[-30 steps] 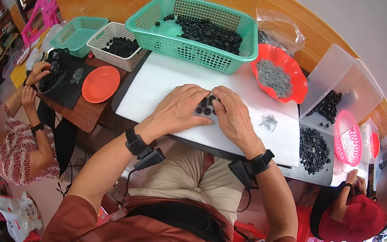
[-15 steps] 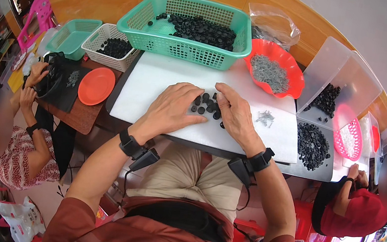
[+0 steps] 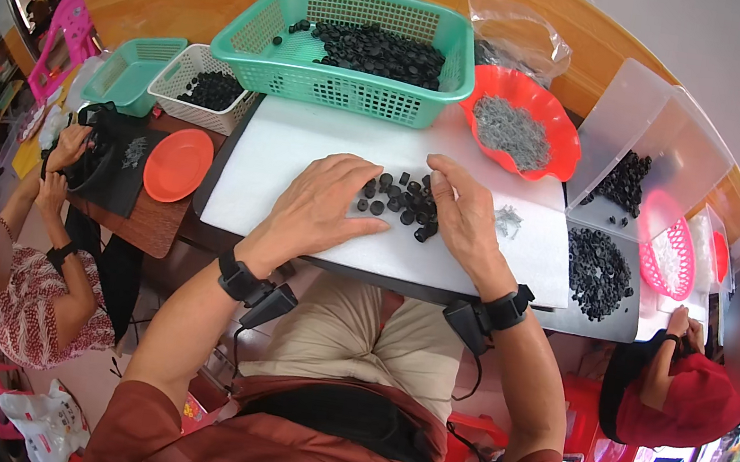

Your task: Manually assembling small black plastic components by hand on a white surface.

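Observation:
Between my two hands lies a small group of black round caps (image 3: pixel 394 198), spread on the white foam sheet (image 3: pixel 267 153). My left hand (image 3: pixel 324 205) rests on the sheet at the group's left side, its thumb held apart from the fingers. Along the right side, my right hand (image 3: pixel 465 221) curves around the caps with thumb and fingers apart, touching the nearest ones. Neither hand grips a cap that I can see. A little heap of thin silvery pins (image 3: pixel 507 221) lies on the sheet just right of my right hand.
Behind the sheet stands a green basket (image 3: pixel 343 93) of black caps, beside a red scalloped bowl (image 3: pixel 564 160) of pins. To the right, black parts (image 3: pixel 598 275) lie by a clear bin (image 3: pixel 620 125). An orange plate (image 3: pixel 179 166) is leftward. People sit at both sides.
My hands have drawn slightly apart, and the caps between them are more spread out, with more of them showing. The pins on the sheet stay where they were.

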